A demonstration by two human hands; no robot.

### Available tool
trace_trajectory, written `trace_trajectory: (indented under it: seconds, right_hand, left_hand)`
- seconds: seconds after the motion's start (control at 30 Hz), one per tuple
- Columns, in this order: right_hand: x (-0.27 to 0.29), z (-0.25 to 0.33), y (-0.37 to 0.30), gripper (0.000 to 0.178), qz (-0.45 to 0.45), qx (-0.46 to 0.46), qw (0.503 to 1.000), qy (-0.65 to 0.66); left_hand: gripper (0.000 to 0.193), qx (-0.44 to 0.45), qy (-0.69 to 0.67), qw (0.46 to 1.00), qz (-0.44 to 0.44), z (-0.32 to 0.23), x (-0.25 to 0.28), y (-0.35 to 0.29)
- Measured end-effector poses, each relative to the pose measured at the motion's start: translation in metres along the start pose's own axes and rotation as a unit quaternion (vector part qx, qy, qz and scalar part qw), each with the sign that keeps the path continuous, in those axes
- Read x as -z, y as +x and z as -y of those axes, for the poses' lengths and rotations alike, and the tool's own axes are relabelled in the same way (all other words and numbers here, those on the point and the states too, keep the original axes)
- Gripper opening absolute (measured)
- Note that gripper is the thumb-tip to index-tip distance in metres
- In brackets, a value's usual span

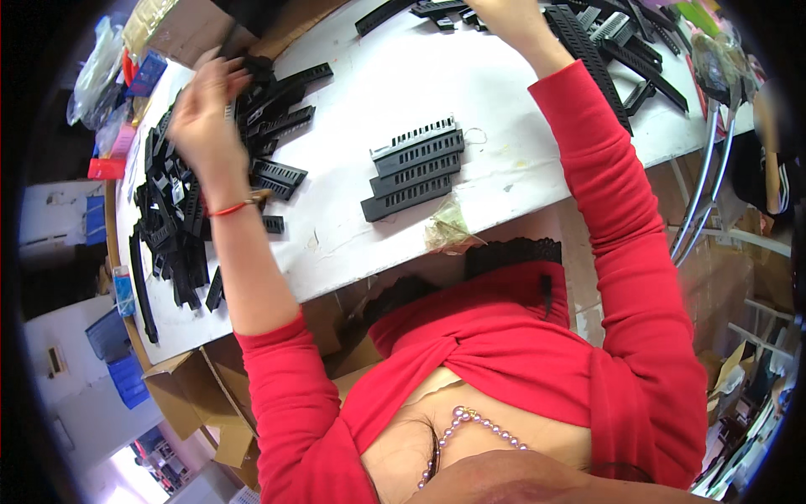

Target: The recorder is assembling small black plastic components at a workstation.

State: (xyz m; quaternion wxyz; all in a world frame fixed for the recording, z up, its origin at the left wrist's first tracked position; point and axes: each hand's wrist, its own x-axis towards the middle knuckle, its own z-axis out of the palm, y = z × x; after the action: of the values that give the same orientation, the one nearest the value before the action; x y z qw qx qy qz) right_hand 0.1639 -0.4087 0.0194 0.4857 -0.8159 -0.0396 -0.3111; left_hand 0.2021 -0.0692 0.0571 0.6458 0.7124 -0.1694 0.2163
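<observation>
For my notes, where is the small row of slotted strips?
In the head view, the row lies near centre, right of the large black pile, beyond the crumpled scrap.

Left hand (204, 126): blurred
Black strips (168, 223): partly hidden behind left hand
Right hand (510, 18): cut off at top edge

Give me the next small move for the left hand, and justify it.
Probably pick one piece from the heap of black strips with the left hand: it is right at that heap, though blur hides any grip, while neither hand touches the slotted strips mid-table.
</observation>
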Motion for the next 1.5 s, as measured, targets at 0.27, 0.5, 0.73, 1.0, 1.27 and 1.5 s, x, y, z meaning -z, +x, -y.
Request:
trace_trajectory:
  seconds: [0.27,0.5,0.73,1.0,1.27,1.5]
  right_hand:
    - [-0.014,-0.029,-0.001,0.034,0.018,0.131,0.957,-0.258]
    - [-0.017,-0.010,-0.004,0.032,0.092,0.200,0.931,-0.292]
    - [-0.046,0.030,-0.017,0.024,0.178,-0.169,0.912,0.329]
    - [-0.063,0.036,-0.039,0.030,0.156,-0.262,0.821,0.482]
    - [-0.070,0.039,-0.042,0.037,0.201,-0.231,0.827,0.472]
    - [-0.012,-0.005,-0.006,0.043,-0.005,0.005,1.000,0.000]
  left_hand:
    - [0.041,-0.128,0.625,0.745,-0.195,0.006,0.121,0.033]
    - [0.027,-0.317,0.425,0.846,-0.049,-0.004,0.013,-0.005]
    - [0.034,-0.029,0.044,0.972,0.229,0.006,-0.034,-0.051]
    - [0.033,0.141,-0.184,0.935,0.268,0.008,-0.047,-0.060]
    - [0.033,0.181,-0.210,0.933,0.228,0.008,-0.042,-0.061]
    - [0.023,-0.064,0.080,0.995,-0.014,-0.024,0.006,-0.006]
